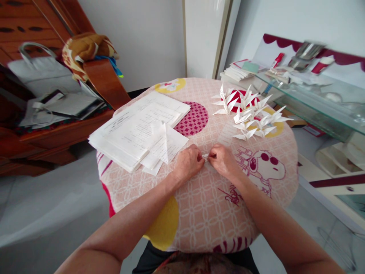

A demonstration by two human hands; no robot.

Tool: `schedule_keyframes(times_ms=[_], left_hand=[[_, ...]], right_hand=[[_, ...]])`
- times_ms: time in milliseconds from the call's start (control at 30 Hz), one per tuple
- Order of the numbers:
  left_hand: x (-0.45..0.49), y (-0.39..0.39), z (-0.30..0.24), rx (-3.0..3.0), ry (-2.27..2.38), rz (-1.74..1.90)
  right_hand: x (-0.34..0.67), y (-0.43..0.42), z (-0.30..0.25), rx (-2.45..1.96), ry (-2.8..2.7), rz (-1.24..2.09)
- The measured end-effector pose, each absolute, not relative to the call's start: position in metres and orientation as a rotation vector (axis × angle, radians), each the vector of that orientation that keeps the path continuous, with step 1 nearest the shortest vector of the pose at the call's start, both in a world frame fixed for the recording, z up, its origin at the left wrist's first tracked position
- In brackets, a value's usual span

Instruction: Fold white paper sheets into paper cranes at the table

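Between my two hands is a small piece of folded white paper (pixel 205 156), mostly hidden by the fingers. My left hand (pixel 189 161) pinches its left side, and my right hand (pixel 222 158) pinches the right side, both just above the patterned tablecloth (pixel 205 201). Just beyond my right hand a strip of printed paper (pixel 226 133) lies flat. Farther back on the right stands a cluster of several folded white paper cranes (pixel 251 110). Left of my left hand, square sheets with a creased, folded one on top (pixel 165 142) overlap a stack of printed pages (pixel 128 121).
Close to the table's right side is a glass shelf (pixel 322 102) bearing metal containers (pixel 309 51), a red-and-white bottle (pixel 322 65) and papers (pixel 236 72). At left, a wooden chair (pixel 104 82) holds a grey bag (pixel 41 68), a laptop-like slab (pixel 75 104) and a brown cloth (pixel 88 49).
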State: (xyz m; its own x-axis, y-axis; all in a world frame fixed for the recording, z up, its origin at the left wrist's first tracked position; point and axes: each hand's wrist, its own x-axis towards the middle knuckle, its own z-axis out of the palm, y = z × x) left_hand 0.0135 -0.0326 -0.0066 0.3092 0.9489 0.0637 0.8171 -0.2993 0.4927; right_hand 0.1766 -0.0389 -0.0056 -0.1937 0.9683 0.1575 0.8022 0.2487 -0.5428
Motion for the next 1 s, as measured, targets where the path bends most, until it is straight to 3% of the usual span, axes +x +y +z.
schedule_keyframes(times_ms=[433,1000], left_hand=[[0.005,-0.037,-0.016,2.286,1.24,0.775],[-0.012,-0.031,-0.014,2.629,0.94,0.547]], right_hand=[[0.175,-0.038,-0.005,-1.646,-2.013,0.508],[0.177,-0.035,-0.007,-1.628,-1.947,0.592]])
